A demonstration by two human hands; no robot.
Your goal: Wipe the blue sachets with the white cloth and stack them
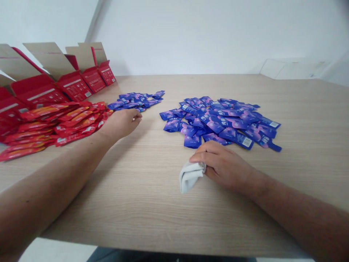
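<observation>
Head view: the right hand (225, 165) curls its fingers (215, 154) closed on a crumpled white cloth (190, 176), just below a heap of blue sachets (218, 122). The left hand (121, 123), loosely half-curled and holding nothing, lies beside red sachets (60, 123), near a smaller blue pile (136, 101); open red cartons (73, 82) stand beyond.

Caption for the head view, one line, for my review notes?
Right hand holding a white cloth beside blue packets; left hand near red packets.
</observation>
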